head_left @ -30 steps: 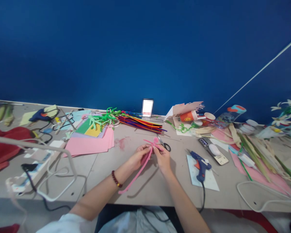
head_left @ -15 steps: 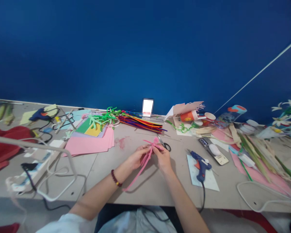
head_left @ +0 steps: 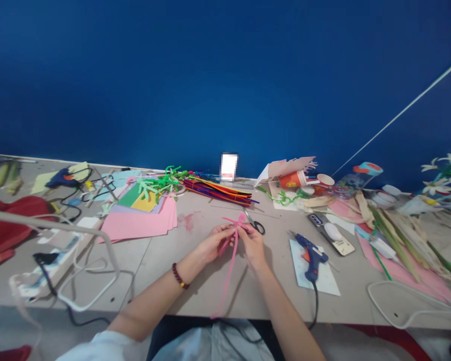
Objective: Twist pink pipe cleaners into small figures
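Pink stems [head_left: 241, 219] bridge left hand [head_left: 212, 245] and right hand [head_left: 253, 245].

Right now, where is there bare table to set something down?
Bare tabletop lies between the pink sheets and left hand, and between the right hand and nearer glue gun. It is crowded along the wall: colored stems, paper cups.

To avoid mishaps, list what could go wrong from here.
The long pink strand hangs toward the near edge of the table and could snag. The scissors lie just beyond the right hand and might be bumped. The glue gun has a cord dropping past that edge; the right forearm could tug it.
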A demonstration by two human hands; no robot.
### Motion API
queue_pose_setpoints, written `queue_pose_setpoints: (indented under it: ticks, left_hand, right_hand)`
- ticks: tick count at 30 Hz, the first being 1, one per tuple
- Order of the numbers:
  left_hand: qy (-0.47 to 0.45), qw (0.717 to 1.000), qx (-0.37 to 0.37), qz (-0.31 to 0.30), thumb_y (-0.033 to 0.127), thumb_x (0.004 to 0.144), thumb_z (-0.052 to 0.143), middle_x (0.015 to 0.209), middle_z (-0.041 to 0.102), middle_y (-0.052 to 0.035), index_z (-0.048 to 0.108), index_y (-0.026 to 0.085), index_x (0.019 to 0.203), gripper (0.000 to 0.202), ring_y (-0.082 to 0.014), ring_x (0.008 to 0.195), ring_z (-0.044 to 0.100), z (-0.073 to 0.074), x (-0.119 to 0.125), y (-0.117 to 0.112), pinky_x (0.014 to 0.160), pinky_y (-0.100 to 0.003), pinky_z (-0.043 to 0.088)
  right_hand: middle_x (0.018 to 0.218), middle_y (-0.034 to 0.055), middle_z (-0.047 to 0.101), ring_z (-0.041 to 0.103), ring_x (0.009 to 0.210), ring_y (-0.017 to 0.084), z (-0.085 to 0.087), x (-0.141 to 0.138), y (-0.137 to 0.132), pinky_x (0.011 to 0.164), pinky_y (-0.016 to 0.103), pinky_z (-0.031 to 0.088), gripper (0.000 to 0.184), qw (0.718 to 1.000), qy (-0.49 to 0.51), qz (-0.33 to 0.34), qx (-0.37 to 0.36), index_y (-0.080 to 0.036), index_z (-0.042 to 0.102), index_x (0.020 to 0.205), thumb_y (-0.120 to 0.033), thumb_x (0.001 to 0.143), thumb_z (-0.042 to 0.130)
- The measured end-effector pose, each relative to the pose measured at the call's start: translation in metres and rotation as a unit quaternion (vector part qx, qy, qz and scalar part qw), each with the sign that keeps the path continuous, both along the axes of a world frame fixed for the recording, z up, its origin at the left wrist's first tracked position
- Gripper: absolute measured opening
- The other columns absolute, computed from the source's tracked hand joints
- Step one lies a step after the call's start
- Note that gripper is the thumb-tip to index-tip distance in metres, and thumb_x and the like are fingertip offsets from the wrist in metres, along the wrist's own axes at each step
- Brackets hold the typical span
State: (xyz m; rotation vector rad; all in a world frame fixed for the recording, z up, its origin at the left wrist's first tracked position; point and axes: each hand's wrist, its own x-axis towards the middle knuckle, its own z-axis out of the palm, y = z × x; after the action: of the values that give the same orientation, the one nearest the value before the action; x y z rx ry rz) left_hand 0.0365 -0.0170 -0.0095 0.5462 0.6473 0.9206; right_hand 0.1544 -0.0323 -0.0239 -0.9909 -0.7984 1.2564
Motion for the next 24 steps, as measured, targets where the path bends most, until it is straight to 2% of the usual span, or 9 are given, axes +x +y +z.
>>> queue_pose_setpoints:
  ticks: [4, 9, 12, 14, 16, 19, 21, 24]
  left_hand:
    - [-0.006, 1.000, -0.006, 0.022, 0.021, 0.059, 0.079, 0.061, 0.063, -0.0007, 0.065, 0.009, 0.071, 0.022, -0.0062, 0.053, 0.055, -0.003, -0.001, 0.002, 0.053, -0.017, 0.043]
    - [0.002, 0.998, -0.021, 0.059, 0.024, 0.054, 0.081, 0.055, 0.059, 0.0012, 0.063, 0.010, 0.066, 0.026, -0.0045, 0.045, 0.050, -0.004, 0.000, 0.003, 0.046, -0.016, 0.038]
    - [0.019, 0.998, -0.009, 0.063, 0.027, 0.056, 0.080, 0.054, 0.058, 0.0010, 0.062, 0.010, 0.063, 0.026, -0.0050, 0.045, 0.049, -0.004, 0.001, 0.004, 0.044, -0.016, 0.037]
    - [0.038, 0.997, -0.006, 0.061, 0.029, 0.058, 0.079, 0.053, 0.057, 0.0013, 0.062, 0.010, 0.063, 0.025, -0.0050, 0.045, 0.049, -0.004, 0.000, 0.004, 0.043, -0.016, 0.037]
    - [0.052, 0.997, -0.005, 0.060, 0.029, 0.059, 0.078, 0.054, 0.056, 0.0018, 0.062, 0.010, 0.063, 0.025, -0.0046, 0.045, 0.048, -0.004, -0.001, 0.005, 0.042, -0.016, 0.037]
    - [0.055, 0.997, -0.014, 0.052, 0.027, 0.061, 0.077, 0.053, 0.053, 0.0027, 0.060, 0.011, 0.063, 0.024, -0.0039, 0.044, 0.045, -0.004, -0.002, 0.005, 0.041, -0.016, 0.036]
    - [0.047, 0.998, -0.029, 0.041, 0.025, 0.063, 0.075, 0.053, 0.052, 0.0027, 0.059, 0.011, 0.064, 0.022, -0.0039, 0.044, 0.044, -0.003, -0.003, 0.005, 0.040, -0.015, 0.036]
    - [0.022, 0.998, -0.054, 0.015, 0.021, 0.064, 0.073, 0.054, 0.051, 0.0024, 0.058, 0.011, 0.064, 0.018, -0.0039, 0.044, 0.044, -0.002, -0.005, 0.006, 0.040, -0.015, 0.036]
  right_hand:
    - [0.075, 0.0025, 0.066, 0.061, 0.065, 0.014, 0.001, -0.002, 0.000, 0.059, 0.027, 0.054, 0.029, 1.000, -0.012, -0.019, 0.005, -0.018, 0.067, 0.081, -0.040, 0.064, 0.074]
    - [0.067, -0.0028, 0.062, 0.059, 0.060, 0.012, 0.010, -0.004, -0.002, 0.056, 0.025, 0.052, 0.033, 1.000, -0.002, 0.017, -0.006, -0.020, 0.061, 0.079, -0.031, 0.055, 0.080]
    - [0.070, -0.0005, 0.064, 0.059, 0.060, 0.013, 0.012, -0.002, -0.001, 0.054, 0.025, 0.052, 0.035, 0.999, 0.000, 0.036, -0.029, -0.019, 0.063, 0.080, -0.031, 0.052, 0.081]
    - [0.069, 0.0004, 0.064, 0.056, 0.055, 0.012, 0.009, 0.000, 0.000, 0.046, 0.024, 0.048, 0.037, 0.998, 0.003, 0.043, -0.050, -0.017, 0.065, 0.081, -0.033, 0.052, 0.081]
    - [0.063, -0.0006, 0.061, 0.048, 0.045, 0.009, 0.005, 0.002, 0.001, 0.036, 0.021, 0.038, 0.036, 0.997, 0.004, 0.043, -0.065, -0.016, 0.066, 0.081, -0.035, 0.054, 0.080]
    - [0.057, -0.0025, 0.058, 0.035, 0.037, 0.004, 0.000, 0.003, 0.002, 0.033, 0.018, 0.025, 0.034, 0.998, -0.004, 0.032, -0.061, -0.015, 0.068, 0.083, -0.036, 0.058, 0.077]
    - [0.058, -0.0026, 0.057, 0.033, 0.038, 0.003, -0.003, 0.004, 0.002, 0.035, 0.018, 0.023, 0.032, 0.998, -0.020, 0.029, -0.048, -0.015, 0.069, 0.083, -0.035, 0.059, 0.077]
    - [0.060, -0.0016, 0.058, 0.036, 0.043, 0.005, -0.003, 0.005, 0.003, 0.038, 0.020, 0.027, 0.029, 0.998, -0.061, 0.022, -0.027, -0.016, 0.070, 0.082, -0.036, 0.061, 0.075]
